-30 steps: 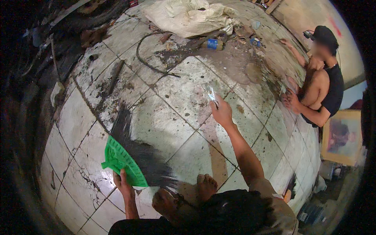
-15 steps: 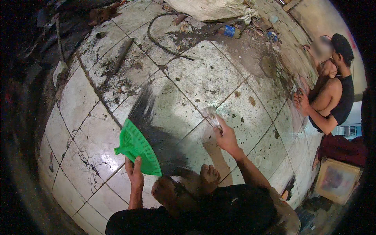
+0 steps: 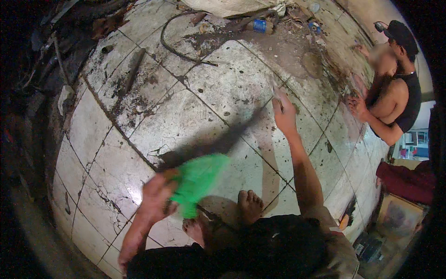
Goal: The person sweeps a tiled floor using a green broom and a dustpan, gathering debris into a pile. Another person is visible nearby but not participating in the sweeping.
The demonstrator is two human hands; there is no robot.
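My left hand (image 3: 158,195), smeared by motion, grips a green broom head (image 3: 202,179) low over the tiled floor. Its plastic cap is blurred, and its dark bristles (image 3: 209,144) fan out up and to the right. Out in front, my right hand (image 3: 285,111) is closed on a small pale, see-through piece (image 3: 274,86) that looks like plastic; its exact kind is unclear. The right arm is stretched forward, apart from the broom head. Below both hands my bare foot (image 3: 250,207) rests on the tiles.
A person (image 3: 399,93) crouches at the right. Ahead lie a black hose (image 3: 167,42), a bottle with a blue label (image 3: 260,26), a white sack (image 3: 227,5) and dirt. A dark stick (image 3: 132,69) lies left of them, and a framed picture (image 3: 399,215) stands at the lower right.
The broom head has turned and swung right, its bristles now pointing up and to the right. My right hand has reached farther forward with the pale piece. The view has shifted slightly.
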